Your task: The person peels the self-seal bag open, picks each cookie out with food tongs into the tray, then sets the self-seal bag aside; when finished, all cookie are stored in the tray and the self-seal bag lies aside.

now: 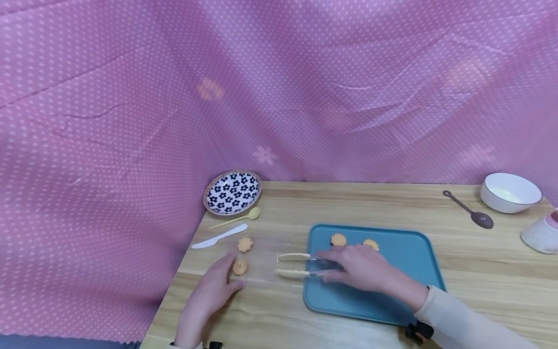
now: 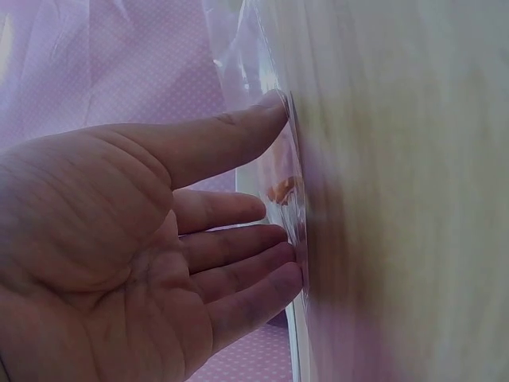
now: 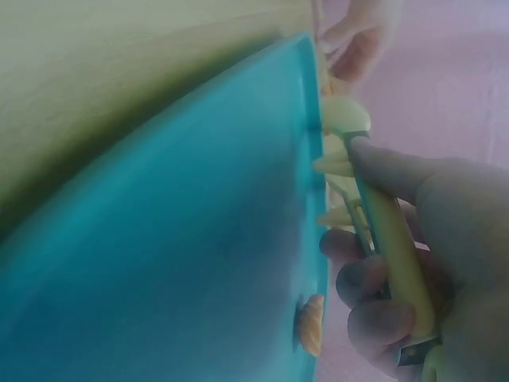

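A clear plastic bag lies flat on the table, with two round, scalloped cookies at its left end; whether both are inside is hard to tell. My left hand rests at that end, fingers and thumb extended and touching the plastic. In my right hand I grip pale yellow tongs, whose jaws stand apart over the right part of the bag with nothing between them. Below that hand sits a blue tray. Two more cookies lie near its far edge, partly hidden by the hand.
Beyond the bag are a white knife, a yellow spoon and a flower-patterned bowl. At the far right stand a brown spoon, a white bowl and a pale container. A pink dotted cloth hangs behind.
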`<state>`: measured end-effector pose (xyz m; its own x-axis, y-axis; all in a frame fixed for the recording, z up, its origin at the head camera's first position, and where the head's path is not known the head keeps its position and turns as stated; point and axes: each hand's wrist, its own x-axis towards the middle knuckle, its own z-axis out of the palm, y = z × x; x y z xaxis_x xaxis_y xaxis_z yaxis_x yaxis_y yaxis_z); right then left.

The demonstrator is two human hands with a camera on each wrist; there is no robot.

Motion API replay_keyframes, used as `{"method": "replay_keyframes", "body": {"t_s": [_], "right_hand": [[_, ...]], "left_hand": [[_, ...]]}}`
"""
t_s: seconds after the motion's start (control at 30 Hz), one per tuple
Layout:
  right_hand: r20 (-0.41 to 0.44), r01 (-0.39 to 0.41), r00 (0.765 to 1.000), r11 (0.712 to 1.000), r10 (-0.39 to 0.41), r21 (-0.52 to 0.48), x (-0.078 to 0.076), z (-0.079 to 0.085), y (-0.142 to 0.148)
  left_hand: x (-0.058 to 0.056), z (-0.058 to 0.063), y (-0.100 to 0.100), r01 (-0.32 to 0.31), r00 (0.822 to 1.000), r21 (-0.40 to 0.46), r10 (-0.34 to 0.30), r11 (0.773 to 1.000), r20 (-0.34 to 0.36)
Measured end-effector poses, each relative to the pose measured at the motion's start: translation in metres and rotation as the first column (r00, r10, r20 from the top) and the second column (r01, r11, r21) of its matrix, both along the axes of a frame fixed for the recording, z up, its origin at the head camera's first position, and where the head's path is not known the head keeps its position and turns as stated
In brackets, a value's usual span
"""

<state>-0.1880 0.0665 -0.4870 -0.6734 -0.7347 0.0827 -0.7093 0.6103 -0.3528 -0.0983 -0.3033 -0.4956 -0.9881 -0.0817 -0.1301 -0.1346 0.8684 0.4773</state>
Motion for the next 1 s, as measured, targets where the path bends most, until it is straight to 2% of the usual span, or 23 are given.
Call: {"method": "replay_keyframes", "body": {"t_s": [0.43,0.67,1.0], "right_hand": [[-0.025,-0.025,0.999,0.999,0.026,0.045,-0.011,0.002,0.004],[0.005,-0.019,1.000,1.000,0.019,0.008,-0.010,-0.002,0.002],[0.028,-0.018,0.999,0.999,0.017,0.038,-0.011,0.000,-0.023]], "left_hand": [[0.000,0.000,0.000,-0.008,1.000,0.001,0.008,1.000,0.021],[-0.001,0.000,0.001,-0.013,1.000,0.007,0.012,1.000,0.024],[0.000,0.002,0.000,-0.009,1.000,0.011,0.008,1.000,0.026]]}}
